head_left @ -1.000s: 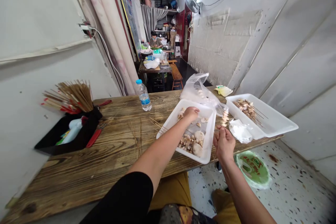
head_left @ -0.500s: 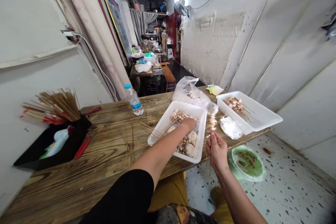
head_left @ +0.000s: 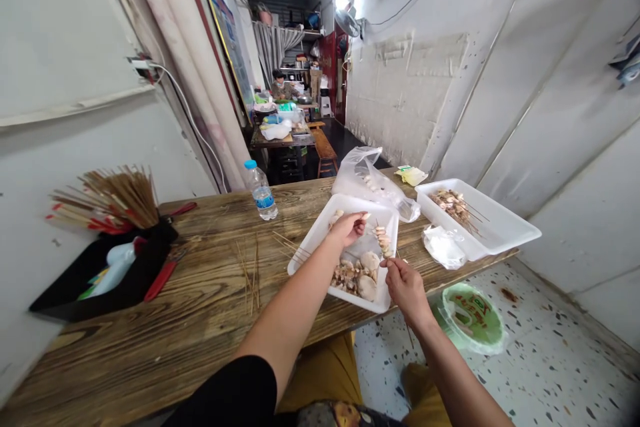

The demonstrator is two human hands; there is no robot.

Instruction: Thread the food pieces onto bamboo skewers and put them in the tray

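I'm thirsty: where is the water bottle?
Head view: the water bottle stands upright near the far edge of the wooden table, between the stick bundle at left and the mushroom tray at right.

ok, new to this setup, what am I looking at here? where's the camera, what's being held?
No machine: a person works with bare hands, filmed by a camera worn on their head, looking forward and down. The left hand pinches a small pale piece over a white tray of what look like mushroom pieces. The right hand holds a part-loaded skewer. On the wooden table: a second tray of filled skewers, a plastic bag, a water bottle, and a bundle of bare skewers. Another person sits far behind.
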